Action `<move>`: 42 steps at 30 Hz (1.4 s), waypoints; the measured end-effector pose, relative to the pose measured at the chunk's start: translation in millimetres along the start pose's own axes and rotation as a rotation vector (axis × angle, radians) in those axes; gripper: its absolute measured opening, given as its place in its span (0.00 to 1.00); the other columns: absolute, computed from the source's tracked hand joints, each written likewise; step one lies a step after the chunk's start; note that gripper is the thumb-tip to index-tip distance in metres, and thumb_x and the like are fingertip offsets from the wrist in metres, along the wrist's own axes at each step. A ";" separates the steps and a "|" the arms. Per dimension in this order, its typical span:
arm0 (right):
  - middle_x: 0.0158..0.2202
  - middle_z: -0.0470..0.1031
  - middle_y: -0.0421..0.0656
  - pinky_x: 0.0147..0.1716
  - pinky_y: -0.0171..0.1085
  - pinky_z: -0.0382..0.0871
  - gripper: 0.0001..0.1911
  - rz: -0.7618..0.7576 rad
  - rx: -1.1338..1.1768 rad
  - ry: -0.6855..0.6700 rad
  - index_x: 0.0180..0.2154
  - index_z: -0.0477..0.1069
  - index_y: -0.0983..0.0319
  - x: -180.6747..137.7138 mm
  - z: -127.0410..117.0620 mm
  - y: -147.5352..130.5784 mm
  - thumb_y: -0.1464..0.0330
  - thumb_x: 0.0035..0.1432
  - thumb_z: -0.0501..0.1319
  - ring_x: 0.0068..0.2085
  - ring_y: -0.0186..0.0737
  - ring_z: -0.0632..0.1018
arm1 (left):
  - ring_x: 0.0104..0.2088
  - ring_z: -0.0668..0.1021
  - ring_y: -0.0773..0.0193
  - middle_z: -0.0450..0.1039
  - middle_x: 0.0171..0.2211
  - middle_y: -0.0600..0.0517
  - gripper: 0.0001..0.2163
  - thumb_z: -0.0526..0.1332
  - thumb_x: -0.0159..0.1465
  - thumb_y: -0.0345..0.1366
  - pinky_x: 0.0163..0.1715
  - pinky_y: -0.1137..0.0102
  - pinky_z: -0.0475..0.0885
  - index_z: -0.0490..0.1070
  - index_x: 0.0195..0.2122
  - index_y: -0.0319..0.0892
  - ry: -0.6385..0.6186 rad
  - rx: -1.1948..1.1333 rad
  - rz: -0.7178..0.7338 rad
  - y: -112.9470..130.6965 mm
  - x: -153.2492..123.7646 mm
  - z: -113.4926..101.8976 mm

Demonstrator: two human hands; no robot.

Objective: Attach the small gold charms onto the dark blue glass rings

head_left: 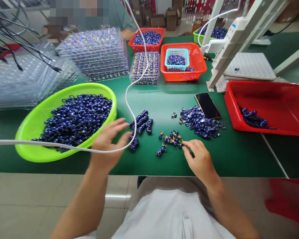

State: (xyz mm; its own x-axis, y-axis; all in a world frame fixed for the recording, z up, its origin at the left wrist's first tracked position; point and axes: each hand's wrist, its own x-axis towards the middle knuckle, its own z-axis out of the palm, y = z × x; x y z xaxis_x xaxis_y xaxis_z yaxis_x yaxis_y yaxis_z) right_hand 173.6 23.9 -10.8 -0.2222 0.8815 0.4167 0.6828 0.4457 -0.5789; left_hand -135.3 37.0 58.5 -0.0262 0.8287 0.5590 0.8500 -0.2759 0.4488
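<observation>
My left hand (pixel 107 144) is open, its fingers spread over the near right rim of a lime-green basket (pixel 22 146) heaped with shiny dark-blue ring-like pieces (pixel 77 116). Just right of that hand lie short stacked rows of the same pieces (pixel 141 121). My right hand (pixel 200 159) reaches to a small cluster of blue and gold pieces (pixel 173 137); thumb and forefinger are slightly apart at its edge. One short stack (pixel 160 151) lies left of the cluster. Beyond my right hand is a pile of loose dark-blue round parts (pixel 201 122).
A white cable (pixel 127 96) hangs across the workspace, passing over my left hand. A phone (pixel 208 105) touches the loose pile. Red tray (pixel 284 109) stands right; stacked clear trays (pixel 109 56), a red basket (pixel 199 63) and a metal post (pixel 229 46) stand behind. Another person sits opposite.
</observation>
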 end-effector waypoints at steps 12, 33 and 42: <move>0.37 0.74 0.45 0.43 0.43 0.71 0.05 0.024 0.138 -0.107 0.39 0.72 0.60 5.2 0.5 -11.9 0.72 0.65 0.58 0.41 0.44 0.74 | 0.49 0.78 0.55 0.78 0.47 0.43 0.14 0.63 0.64 0.30 0.49 0.59 0.75 0.73 0.51 0.42 -0.339 -0.486 0.038 74.6 -48.9 83.2; 0.54 0.73 0.47 0.44 0.43 0.76 0.18 -0.139 0.392 -0.195 0.52 0.74 0.52 -12.0 -30.0 -15.2 0.71 0.61 0.63 0.52 0.44 0.76 | 0.34 0.82 0.58 0.83 0.32 0.47 0.13 0.72 0.54 0.42 0.41 0.63 0.77 0.81 0.34 0.37 -0.903 -1.323 -0.758 92.5 -43.8 78.5; 0.42 0.78 0.44 0.41 0.42 0.77 0.14 -0.037 0.429 -0.054 0.45 0.73 0.56 -20.9 -17.2 -15.4 0.77 0.61 0.61 0.43 0.41 0.79 | 0.40 0.82 0.57 0.83 0.39 0.45 0.12 0.68 0.60 0.38 0.44 0.64 0.76 0.80 0.42 0.38 -0.873 -1.204 -0.693 92.9 -52.6 74.8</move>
State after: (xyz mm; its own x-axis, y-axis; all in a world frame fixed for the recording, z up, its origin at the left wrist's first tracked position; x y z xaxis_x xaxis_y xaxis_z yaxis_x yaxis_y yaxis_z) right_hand 179.7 -4.0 1.4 -0.2854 0.8653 0.4121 0.3246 0.4918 -0.8079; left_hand -15.6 4.2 18.7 0.4375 0.8406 -0.3193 -0.0830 0.3913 0.9165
